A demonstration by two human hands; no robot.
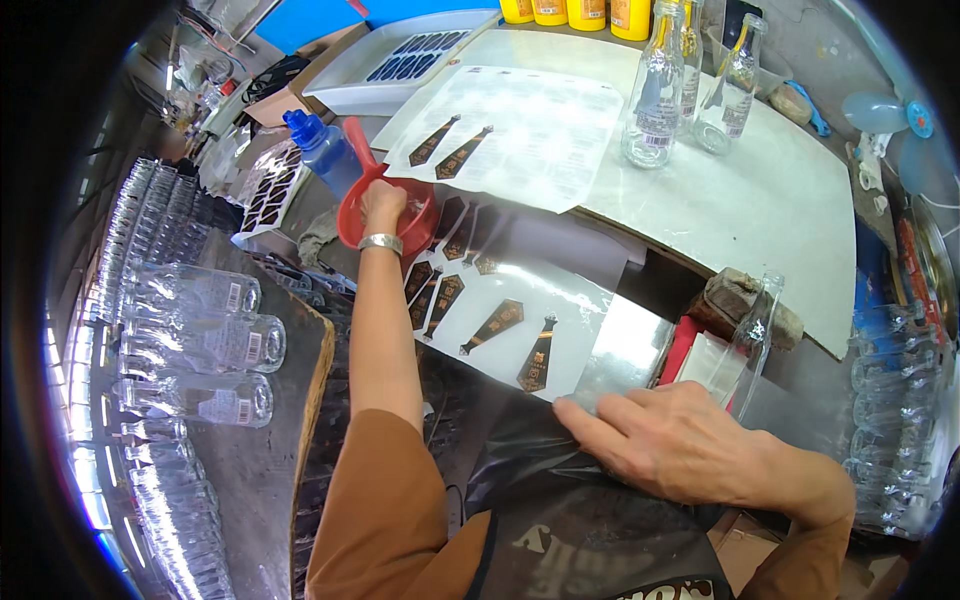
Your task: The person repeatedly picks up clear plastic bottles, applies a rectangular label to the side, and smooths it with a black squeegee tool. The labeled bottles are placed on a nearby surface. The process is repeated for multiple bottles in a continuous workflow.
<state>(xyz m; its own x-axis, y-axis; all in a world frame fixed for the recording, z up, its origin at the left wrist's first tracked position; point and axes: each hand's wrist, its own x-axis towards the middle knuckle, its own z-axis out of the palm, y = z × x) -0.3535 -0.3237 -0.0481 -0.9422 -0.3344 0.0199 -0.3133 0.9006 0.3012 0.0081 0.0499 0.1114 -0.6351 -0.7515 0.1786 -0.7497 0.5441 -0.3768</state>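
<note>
The left hand (383,207) of a worker in brown sleeves reaches into a round red plastic dipper (418,238), fingertips hidden, so whether they grip anything cannot be told; the right hand (675,440) rests with fingers loosely bent beside a shiny metal plate (628,350), nothing visible in its grasp. Between them, dark tie-shaped labels with gold print (497,325) lie on a glossy white surface, a few spread apart, others clustered near the dipper. The work looks partway along: two more dark labels sit on a large white sheet (560,130), otherwise bare of them, and none shows on the three upright clear glass bottles (655,115) on the pale bench (780,235), which appear empty. What the dipper contains is unclear. Behind, a white plastic tray (350,100) holds rows of dark oblong pieces (418,52); beside the dipper stands a blue-capped translucent blue bottle (328,155), its contents indistinct.
</note>
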